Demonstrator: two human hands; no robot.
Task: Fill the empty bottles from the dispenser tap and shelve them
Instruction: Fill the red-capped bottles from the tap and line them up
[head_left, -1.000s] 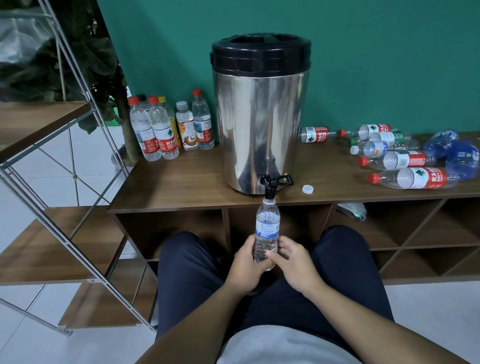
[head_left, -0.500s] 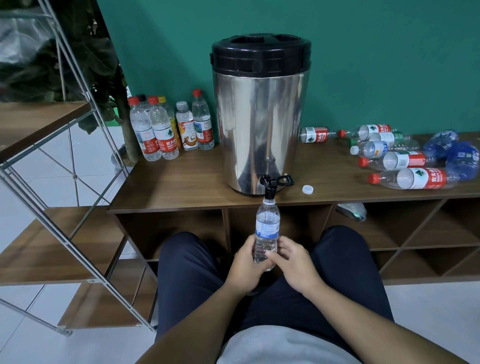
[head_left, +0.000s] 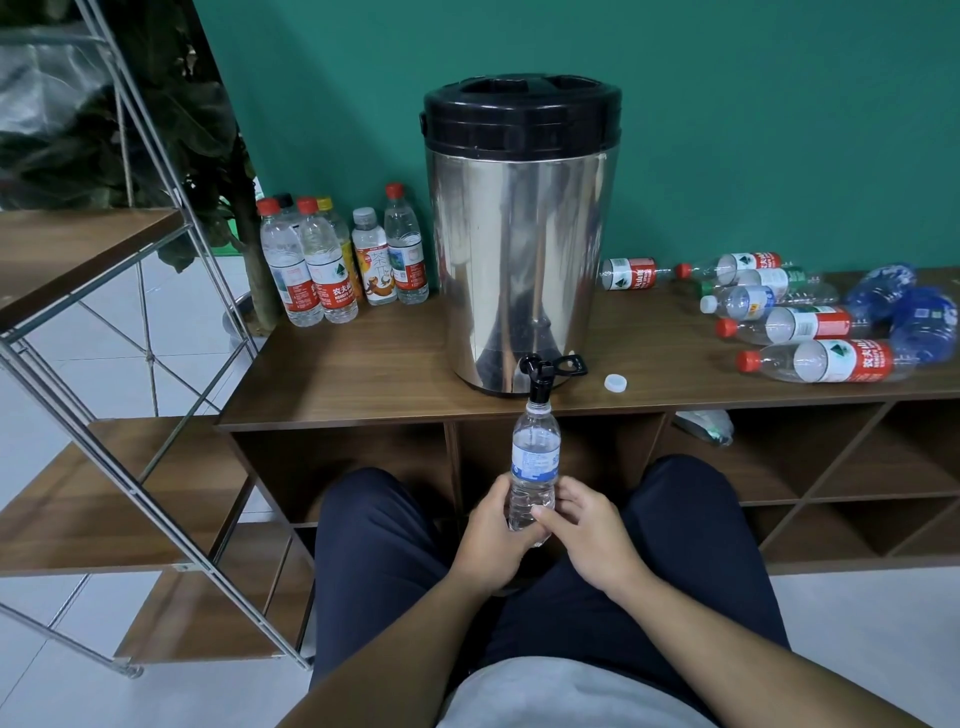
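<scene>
A steel dispenser (head_left: 519, 249) with a black lid stands on the wooden cabinet top (head_left: 363, 374). Its black tap (head_left: 539, 376) hangs over the front edge. Directly under the tap a clear bottle (head_left: 535, 457) with a blue label stands upright, its open mouth at the spout. My left hand (head_left: 493, 535) grips the bottle's lower part from the left. My right hand (head_left: 587, 535) holds it from the right, thumb across the front. The bottle's white cap (head_left: 615, 383) lies on the cabinet top beside the dispenser.
Several capped upright bottles (head_left: 332, 260) stand left of the dispenser. Several empty bottles (head_left: 810, 322) lie on their sides at the right. A metal-framed wooden shelf rack (head_left: 104, 364) rises at the left. Open cubbies (head_left: 831, 467) sit under the cabinet top; my knees are in front.
</scene>
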